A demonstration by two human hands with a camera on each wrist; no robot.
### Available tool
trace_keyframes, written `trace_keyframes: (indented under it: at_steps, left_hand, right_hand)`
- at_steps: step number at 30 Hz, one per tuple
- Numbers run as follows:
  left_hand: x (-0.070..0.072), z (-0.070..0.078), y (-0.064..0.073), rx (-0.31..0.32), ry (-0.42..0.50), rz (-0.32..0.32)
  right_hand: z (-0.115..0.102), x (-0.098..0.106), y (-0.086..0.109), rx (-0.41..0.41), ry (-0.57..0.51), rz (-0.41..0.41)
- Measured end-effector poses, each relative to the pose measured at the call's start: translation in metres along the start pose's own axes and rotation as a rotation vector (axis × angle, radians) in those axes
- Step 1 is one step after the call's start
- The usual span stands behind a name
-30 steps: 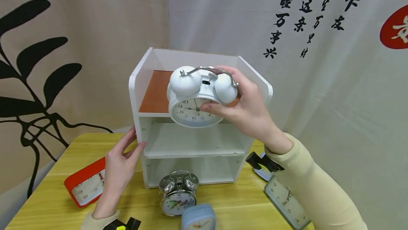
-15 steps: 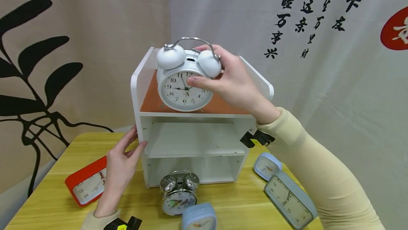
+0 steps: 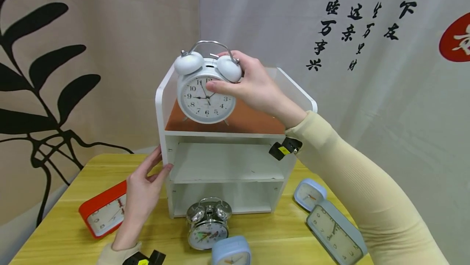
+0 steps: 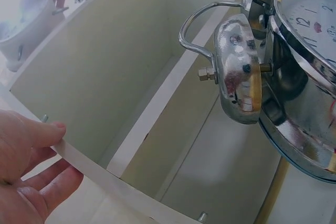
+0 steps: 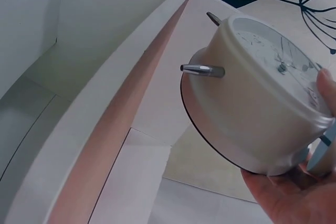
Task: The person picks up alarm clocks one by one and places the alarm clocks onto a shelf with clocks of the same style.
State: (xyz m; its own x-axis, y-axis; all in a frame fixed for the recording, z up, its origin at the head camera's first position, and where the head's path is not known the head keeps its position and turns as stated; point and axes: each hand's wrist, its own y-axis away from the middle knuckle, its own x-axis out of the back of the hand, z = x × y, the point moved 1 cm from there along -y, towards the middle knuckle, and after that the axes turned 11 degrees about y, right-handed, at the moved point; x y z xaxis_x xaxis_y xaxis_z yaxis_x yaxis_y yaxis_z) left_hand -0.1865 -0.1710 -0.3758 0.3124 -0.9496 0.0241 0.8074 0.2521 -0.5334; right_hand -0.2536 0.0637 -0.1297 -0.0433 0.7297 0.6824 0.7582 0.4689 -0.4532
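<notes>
While the white shelf unit (image 3: pixel 235 163) stands on the yellow counter (image 3: pixel 66 232), the right hand (image 3: pixel 253 89) holds the white twin-bell alarm clock (image 3: pixel 205 93) upright over the orange top shelf, fingers (image 3: pixel 235 59) curled behind the right bell and thumb pressed on the dial. Its legs sit at or just above the shelf; I cannot tell which. Lower down, the left hand (image 3: pixel 141 191) rests nearly straight against the unit's left front edge. Smaller still, a chrome alarm clock (image 3: pixel 207 224) stands before the bottom compartment.
</notes>
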Motion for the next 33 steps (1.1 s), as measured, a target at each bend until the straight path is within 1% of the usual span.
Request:
trace_keyframes:
  at_steps: [5, 14, 24, 33]
  left_hand:
    - [0.000, -0.001, -0.001, -0.008, 0.005, 0.005]
    - [-0.001, -0.002, -0.002, 0.000, 0.013, 0.009]
    - [0.001, -0.001, -0.004, -0.012, 0.015, 0.006]
    - [0.001, -0.002, -0.004, -0.003, 0.014, 0.007]
  right_hand:
    - [0.003, -0.006, -0.011, -0.010, 0.005, -0.023]
    - [0.009, -0.011, -0.024, -0.033, 0.022, -0.050]
    - [0.008, -0.016, -0.034, -0.048, 0.018, -0.080]
    - [0.011, -0.021, -0.041, -0.058, 0.004, -0.106]
